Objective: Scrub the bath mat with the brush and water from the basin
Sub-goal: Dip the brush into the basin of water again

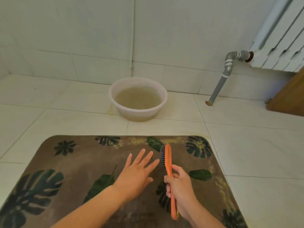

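Pale floor tiles [246, 145] carried the bath mat [79, 162], where the left hand [136, 173] lay open while the right hand [179, 188] gripped the brush [168, 163]; the far basin [137, 99] risked drips or a dry scrub.

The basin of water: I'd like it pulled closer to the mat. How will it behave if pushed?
The basin is roughly half full, so probably heavy. Its wide base makes tipping unlikely; a quick shove would likely slosh cloudy water onto the tiles.

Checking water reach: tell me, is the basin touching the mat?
Apart. The head view shows bare floor tile between the basin and the mat's far edge.
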